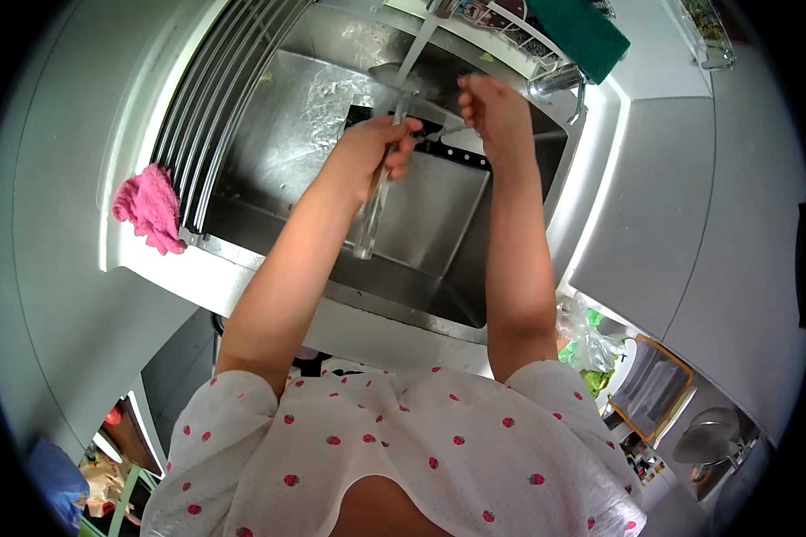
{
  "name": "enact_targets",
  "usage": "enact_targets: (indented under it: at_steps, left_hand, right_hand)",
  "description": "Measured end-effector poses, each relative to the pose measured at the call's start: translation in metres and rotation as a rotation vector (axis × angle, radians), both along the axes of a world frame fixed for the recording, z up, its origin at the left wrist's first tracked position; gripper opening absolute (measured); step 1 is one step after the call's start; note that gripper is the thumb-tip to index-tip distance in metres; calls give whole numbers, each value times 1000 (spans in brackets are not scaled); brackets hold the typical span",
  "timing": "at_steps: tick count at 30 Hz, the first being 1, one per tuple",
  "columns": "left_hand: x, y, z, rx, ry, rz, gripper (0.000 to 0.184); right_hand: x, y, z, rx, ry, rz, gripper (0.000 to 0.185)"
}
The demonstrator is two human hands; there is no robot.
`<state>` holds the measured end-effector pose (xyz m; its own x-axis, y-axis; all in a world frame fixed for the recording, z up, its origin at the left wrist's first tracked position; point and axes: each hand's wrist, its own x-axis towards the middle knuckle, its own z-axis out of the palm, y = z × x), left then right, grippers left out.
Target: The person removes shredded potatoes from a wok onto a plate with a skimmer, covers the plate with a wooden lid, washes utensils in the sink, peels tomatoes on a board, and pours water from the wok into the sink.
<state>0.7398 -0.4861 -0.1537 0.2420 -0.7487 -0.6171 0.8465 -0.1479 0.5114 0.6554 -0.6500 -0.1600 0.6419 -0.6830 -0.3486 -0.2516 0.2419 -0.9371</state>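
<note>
Over the steel sink (pixel 278 125), my left hand (pixel 381 148) has its fingers curled around a clear, rod-like piece (pixel 367 224) that slants down toward the near side of the basin. My right hand (pixel 493 112) is bent inward beside the faucet side, its fingers closed; what they hold, if anything, is too blurred to tell. Water (pixel 418 45) runs down from the faucet between my hands. Below them, a black strip with white dots (pixel 464 157) lies across the basin, partly hidden by my left hand.
A metal drying rack (pixel 233 80) covers the sink's left side, with a pink cloth (pixel 150 208) at its near end. A green scouring pad (pixel 582 40) and a wire basket (pixel 510 31) stand behind. Plastic bags (pixel 587 340) are below the counter at right.
</note>
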Motion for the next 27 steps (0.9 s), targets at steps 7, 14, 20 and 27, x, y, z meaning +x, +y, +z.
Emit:
enact_targets:
  at_steps: [7, 14, 20, 27]
  left_hand:
    - [-12, 55, -3, 149, 0, 109, 17]
    - [-23, 77, -17, 202, 120, 281, 19]
    - [-40, 67, -50, 279, 143, 414, 21]
    - [-54, 27, -88, 81, 247, 353, 25]
  right_hand:
    - [-44, 15, -135, -996, 1063, 307, 22]
    - [-40, 18, -162, -914, 1252, 530, 26]
    - [-21, 53, -94, -576, 940, 564, 37]
    - [9, 66, -24, -880, 626, 657, 27]
